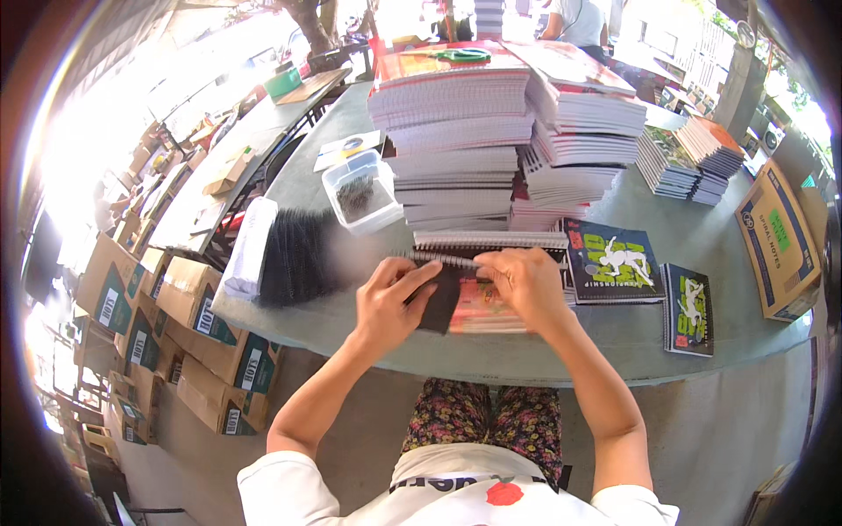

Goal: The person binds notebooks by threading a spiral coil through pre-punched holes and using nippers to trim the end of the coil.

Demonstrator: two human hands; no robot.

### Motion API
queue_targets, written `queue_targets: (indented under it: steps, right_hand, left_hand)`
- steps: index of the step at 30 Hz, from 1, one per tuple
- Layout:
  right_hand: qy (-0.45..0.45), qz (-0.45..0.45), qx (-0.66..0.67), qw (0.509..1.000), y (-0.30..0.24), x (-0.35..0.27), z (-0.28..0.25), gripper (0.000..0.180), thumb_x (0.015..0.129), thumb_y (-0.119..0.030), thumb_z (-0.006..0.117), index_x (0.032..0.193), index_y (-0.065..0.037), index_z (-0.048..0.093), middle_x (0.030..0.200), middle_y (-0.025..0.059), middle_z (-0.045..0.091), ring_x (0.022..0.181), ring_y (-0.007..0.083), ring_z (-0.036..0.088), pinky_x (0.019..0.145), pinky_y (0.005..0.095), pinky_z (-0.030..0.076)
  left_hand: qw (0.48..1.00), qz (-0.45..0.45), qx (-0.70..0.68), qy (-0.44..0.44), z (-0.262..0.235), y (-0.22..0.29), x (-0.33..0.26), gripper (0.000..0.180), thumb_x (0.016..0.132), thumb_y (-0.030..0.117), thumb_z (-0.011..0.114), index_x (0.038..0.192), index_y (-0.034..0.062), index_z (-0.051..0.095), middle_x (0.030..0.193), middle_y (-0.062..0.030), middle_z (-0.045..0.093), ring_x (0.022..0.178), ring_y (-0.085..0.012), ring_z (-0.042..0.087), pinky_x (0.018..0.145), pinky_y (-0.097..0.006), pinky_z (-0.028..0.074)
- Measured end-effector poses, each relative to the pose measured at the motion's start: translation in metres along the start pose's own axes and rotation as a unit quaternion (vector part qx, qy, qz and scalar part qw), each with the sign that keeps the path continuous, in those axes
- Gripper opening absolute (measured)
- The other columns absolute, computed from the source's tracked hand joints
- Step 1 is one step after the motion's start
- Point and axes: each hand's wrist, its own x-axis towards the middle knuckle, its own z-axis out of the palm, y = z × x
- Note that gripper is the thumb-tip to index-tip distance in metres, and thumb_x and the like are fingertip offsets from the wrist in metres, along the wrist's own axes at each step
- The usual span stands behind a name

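left hand [392, 298]: pinching black cover [443, 302] near its top edge | right hand [524, 280]: pinching spiral coil [456, 259] near its right end | cover and coil: lying between both hands, above pinkish-red booklets [493, 317] | risk: uneven pulling could be bending coil; loops snagging

Large yellow-green lettering on a dark-covered spiral notebook [614, 261], similar lettering on a smaller dark-covered spiral notebook [688, 309], dark printing on a brown cardboard carton [761, 265], dark-lettered white labels [108, 307] on green-and-brown cardboard boxes [180, 302], dark lettering across a white shirt [447, 500].
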Motion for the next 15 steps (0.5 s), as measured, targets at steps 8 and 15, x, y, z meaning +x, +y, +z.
queue_targets:
  steps: [8,15]
  right_hand:
    - [0.068,-0.025,-0.013,0.997,-0.003,-0.003,0.002,0.012,0.080,-0.014,0.061,0.090,-0.010,0.065,0.074,0.0047,0.064,0.073,0.0235,0.061,0.070,0.0358,0.043]
    - [0.013,0.025,-0.080,0.996,0.000,-0.008,-0.035,0.015,0.075,-0.009,0.066,0.090,-0.008,0.067,0.082,0.0071,0.068,0.074,0.0276,0.063,0.070,0.0380,0.046]
  left_hand:
    - [0.995,0.031,-0.040,-0.085,0.003,0.010,-0.001,0.028,0.069,0.002,0.072,0.096,0.0065,0.069,0.087,-0.0088,0.062,0.078,-0.0236,0.060,0.069,-0.032,0.050]
    - [0.986,-0.036,-0.046,-0.153,0.005,0.017,0.015,0.020,0.073,0.006,0.070,0.093,0.0047,0.068,0.085,-0.0089,0.065,0.076,-0.0256,0.061,0.069,-0.035,0.048]
